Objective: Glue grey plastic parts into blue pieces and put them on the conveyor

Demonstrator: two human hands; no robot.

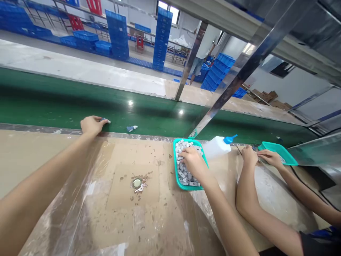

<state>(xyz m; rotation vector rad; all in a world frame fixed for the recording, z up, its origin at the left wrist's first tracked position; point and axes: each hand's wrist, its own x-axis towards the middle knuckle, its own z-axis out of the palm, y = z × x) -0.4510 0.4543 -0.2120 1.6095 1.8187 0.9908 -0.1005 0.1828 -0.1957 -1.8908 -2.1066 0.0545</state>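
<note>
Over the near edge of the green conveyor belt [151, 119], my left hand [92, 125] pinches a small dark-blue and whitish part [106, 121]. A similar blue and white part [131, 128] lies on the belt to its right. My right hand [194, 161] reaches into a teal plastic basket [176, 174] full of small grey rectangular pieces [183, 174]. Its fingers are curled down among the pieces, and what the fingertips grip is hidden. Between my arms, a small round metal cap [137, 183] sits in a wet patch on a cardboard sheet [119, 193].
A white squeeze bottle [215, 147] with a blue nozzle lies tilted beside the basket. Right of it, a co-worker's hands [259, 156] work near another teal basket [279, 153]. Metal posts [223, 96] rise behind the bench. Across the belt stand stacked blue crates [162, 39].
</note>
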